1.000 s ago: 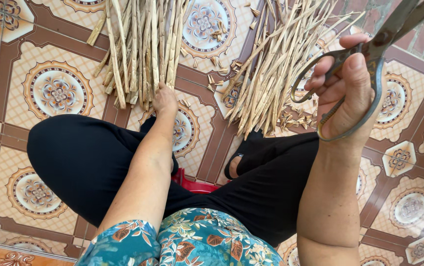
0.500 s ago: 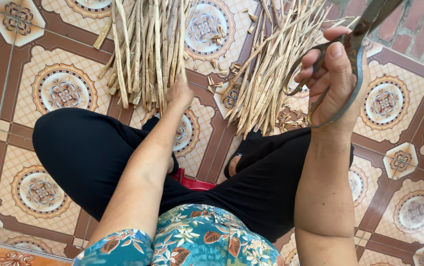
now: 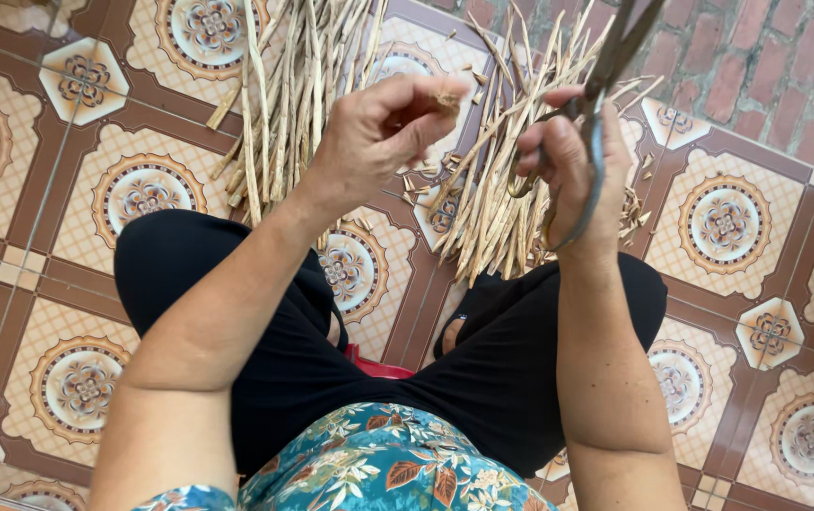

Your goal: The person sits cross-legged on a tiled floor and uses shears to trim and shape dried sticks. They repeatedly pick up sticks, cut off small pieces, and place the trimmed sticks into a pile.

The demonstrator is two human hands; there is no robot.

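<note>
Two bundles of pale, dry sticks lie on the patterned floor tiles (image 3: pixel 728 227) in the head view, beyond the person's crossed legs in black trousers (image 3: pixel 265 331). One, the left stick pile (image 3: pixel 284 104), runs from the far edge toward the near left; the other, the right stick pile (image 3: pixel 501 189), fans out just beside it, its near ends close to the knees. Small offcuts (image 3: pixel 426 180) are scattered on the tile between the two.

Raised above the gap between the piles, the left hand (image 3: pixel 378 132) has its fingers curled in, thumb and forefinger pinching a small stick piece (image 3: pixel 445 99) by its frayed end. To its right, the right hand (image 3: pixel 572 170) is clenched through the handles of dark metal scissors (image 3: pixel 605 85), whose blades point up and away, out of the far edge. Whether the blades are parted cannot be told. Red brick paving (image 3: pixel 757 76) fills the far right corner, and a floral blouse (image 3: pixel 378 464) shows at the near edge.
</note>
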